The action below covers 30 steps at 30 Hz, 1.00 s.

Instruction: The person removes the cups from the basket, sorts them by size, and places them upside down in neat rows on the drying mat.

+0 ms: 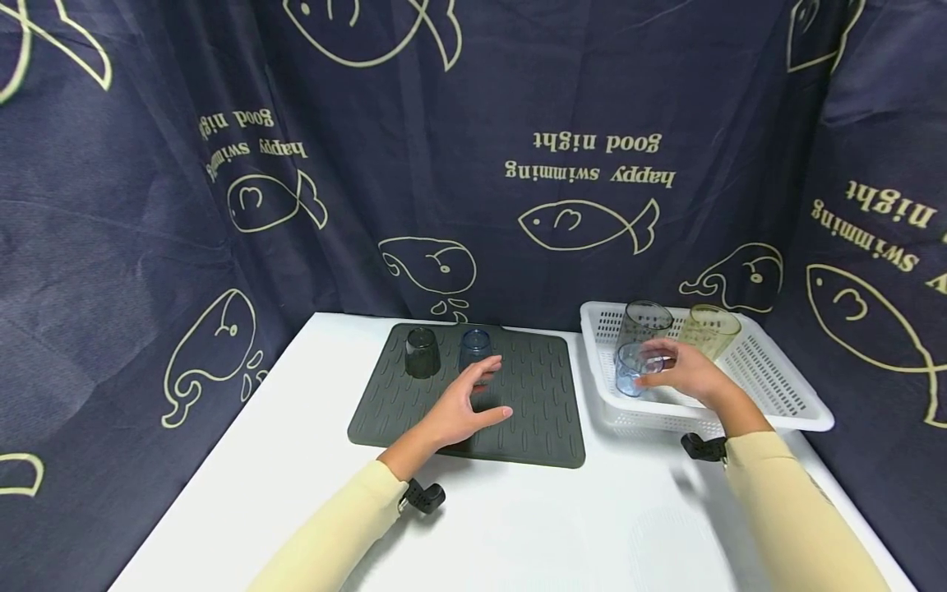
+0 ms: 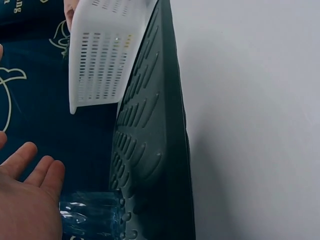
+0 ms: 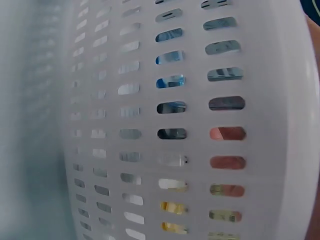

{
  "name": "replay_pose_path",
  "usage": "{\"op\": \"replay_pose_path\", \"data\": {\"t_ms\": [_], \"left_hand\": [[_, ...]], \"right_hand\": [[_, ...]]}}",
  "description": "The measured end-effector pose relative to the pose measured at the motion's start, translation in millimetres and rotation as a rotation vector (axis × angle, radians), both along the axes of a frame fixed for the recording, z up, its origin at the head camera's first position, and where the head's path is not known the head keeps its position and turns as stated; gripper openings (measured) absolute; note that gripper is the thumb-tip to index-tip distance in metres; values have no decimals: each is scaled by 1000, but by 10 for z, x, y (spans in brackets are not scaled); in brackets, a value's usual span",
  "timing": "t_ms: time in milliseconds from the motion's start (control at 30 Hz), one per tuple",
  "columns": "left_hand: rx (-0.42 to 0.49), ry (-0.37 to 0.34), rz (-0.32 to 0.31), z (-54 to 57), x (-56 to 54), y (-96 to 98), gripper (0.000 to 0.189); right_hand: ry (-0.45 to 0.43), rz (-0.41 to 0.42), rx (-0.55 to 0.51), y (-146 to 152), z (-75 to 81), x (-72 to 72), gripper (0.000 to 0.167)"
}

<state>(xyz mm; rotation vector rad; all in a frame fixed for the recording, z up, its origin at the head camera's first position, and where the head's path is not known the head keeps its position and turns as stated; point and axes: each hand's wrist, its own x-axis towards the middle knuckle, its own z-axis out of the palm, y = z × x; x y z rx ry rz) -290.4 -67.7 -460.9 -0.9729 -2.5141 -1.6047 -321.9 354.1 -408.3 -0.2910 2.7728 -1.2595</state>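
My right hand [image 1: 688, 374] is over the white basket and holds a light blue glass [image 1: 631, 374], fingers at its rim and thumb along its side. Behind that glass, a grey glass [image 1: 642, 321] and a yellowish glass [image 1: 709, 329] stand in the basket. My left hand [image 1: 455, 409] hovers over the dark drying mat [image 1: 528, 395], fingers spread and holding nothing. Just beyond its fingertips a dark blue glass [image 1: 475, 345] stands on the mat, partly covered by the hand in the head view. Left of it is a black glass [image 1: 422, 353].
The perforated white basket [image 1: 795, 411] stands on the right of the white table [image 1: 533, 526]; its slotted wall [image 3: 200, 150] fills the right wrist view. A dark blue curtain [image 1: 444, 164] with fish drawings encloses the back and both sides.
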Motion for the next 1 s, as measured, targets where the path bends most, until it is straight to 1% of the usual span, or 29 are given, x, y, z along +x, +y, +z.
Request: {"op": "replay_pose_path", "data": {"t_ms": [100,133,200,333,367,567,767,1000], "left_hand": [[13,-5,-3,14,6,10,80],[16,-13,-5,60,37,14,80],[23,-17,-6,68,41,20,80],[37,-20,-7,77,37,35,80],[41,-15,-5,40,8,39,80],[48,-26,-22,56,-10,83,81],[60,-39,-40,100,22,124,80],[53,-35,-58,100,22,151,78]], "right_hand": [[-8,-7,-35,12,8,23,79],[-11,-10,-45,15,10,31,80],[-5,-13,-60,18,8,43,80],[26,-21,-74,15,23,72,79],[36,-22,-77,15,29,81,79],[84,-35,-104,4,50,159,78],[153,-27,-174,-44,30,227,77],[202,-13,-268,-148,58,303,77]]}}
